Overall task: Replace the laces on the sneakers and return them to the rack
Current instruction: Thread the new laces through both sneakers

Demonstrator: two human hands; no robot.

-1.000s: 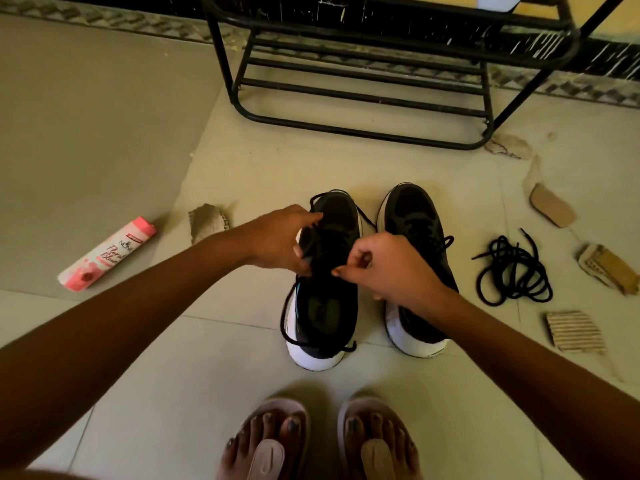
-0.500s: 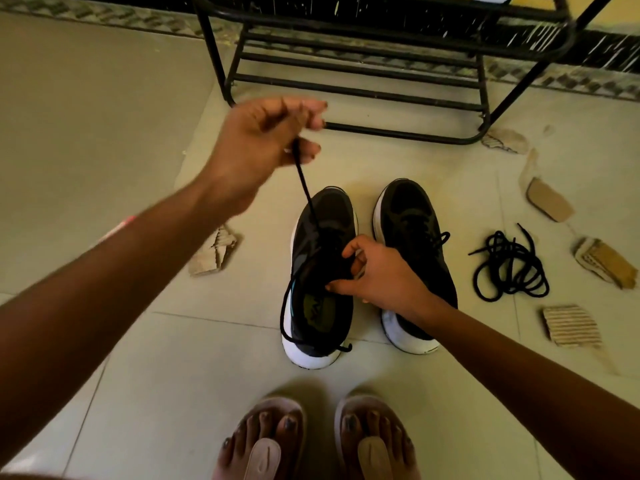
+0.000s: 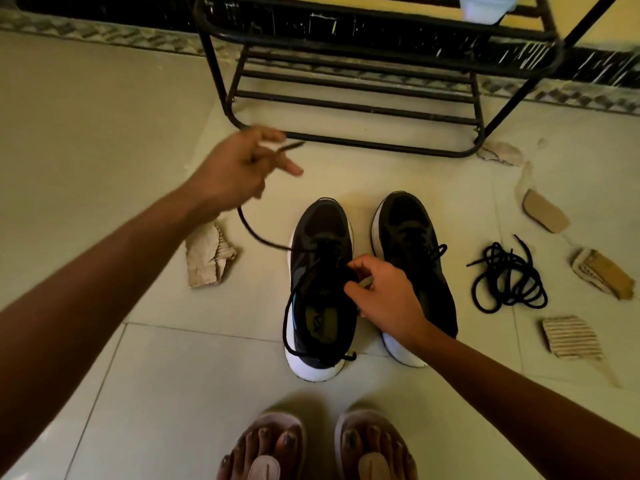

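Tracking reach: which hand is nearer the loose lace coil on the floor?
Right. The right hand grips a sneaker, left of the coil; the left hand, pinching a lace, is farther left.

I'm reading glossy, smooth floor tiles (image 3: 173,375), a rack (image 3: 349,107) of dull black metal tubing, sneakers (image 3: 320,237) in matt black mesh cloth over smooth white soles (image 3: 313,370), a woven black lace (image 3: 270,244), and rough, torn corrugated cardboard scraps (image 3: 207,254).

Pale glossy floor tiles (image 3: 104,133); dark speckled skirting (image 3: 104,8); yellow wall (image 3: 623,29).
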